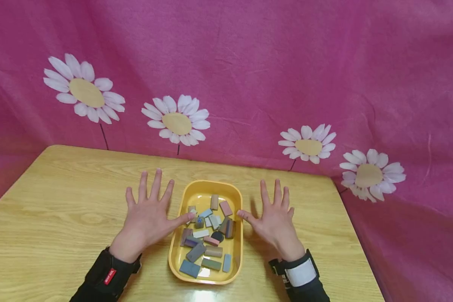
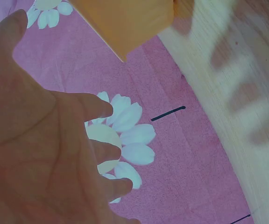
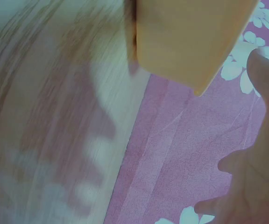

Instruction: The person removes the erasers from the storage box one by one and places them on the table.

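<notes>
Between my two hands stands a yellow tray (image 1: 175,262) with rounded corners, holding several small blocks in grey, blue, pink, green and brown. To its left my left hand (image 1: 149,220) is spread, palm down, its thumb reaching over the tray's left rim. My right hand (image 1: 277,226) is spread on the other side, its thumb tip right at the right rim. Neither hand holds anything. In the left wrist view the left palm (image 2: 36,140) and fingers show beside the tray's outer wall (image 2: 130,23). The right wrist view shows the right hand (image 3: 253,177) near the tray's wall (image 3: 186,42).
The tray stands on a wooden table (image 1: 79,188). Behind the table hangs a pink cloth (image 1: 241,75) printed with white daisies. Among the blocks lie a black round piece (image 1: 217,236) and a pink block (image 1: 225,208). Black bands cover both wrists.
</notes>
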Demonstrator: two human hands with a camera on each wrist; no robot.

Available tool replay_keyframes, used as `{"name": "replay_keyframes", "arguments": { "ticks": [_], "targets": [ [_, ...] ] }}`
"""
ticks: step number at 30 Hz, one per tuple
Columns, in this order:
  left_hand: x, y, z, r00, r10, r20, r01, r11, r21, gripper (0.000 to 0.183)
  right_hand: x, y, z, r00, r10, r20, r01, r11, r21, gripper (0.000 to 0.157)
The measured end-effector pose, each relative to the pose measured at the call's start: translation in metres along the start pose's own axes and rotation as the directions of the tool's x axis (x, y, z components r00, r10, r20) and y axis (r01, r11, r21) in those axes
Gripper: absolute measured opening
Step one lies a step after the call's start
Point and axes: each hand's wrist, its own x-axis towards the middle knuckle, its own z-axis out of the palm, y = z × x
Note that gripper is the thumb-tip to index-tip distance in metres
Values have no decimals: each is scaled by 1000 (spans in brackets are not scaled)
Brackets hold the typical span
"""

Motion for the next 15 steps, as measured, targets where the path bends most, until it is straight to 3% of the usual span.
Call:
{"name": "replay_keyframes", "arguments": {
  "ticks": [8, 15],
  "targets": [
    [2, 2, 1, 998, 65, 19, -64, 997, -53, 101, -1, 2, -6, 991, -89, -95, 92, 995, 29, 93],
    [7, 7, 13, 994, 112, 5, -112, 991, -75, 88, -4, -3, -8, 984, -111, -137, 128, 984, 124, 78]
  ]
}}
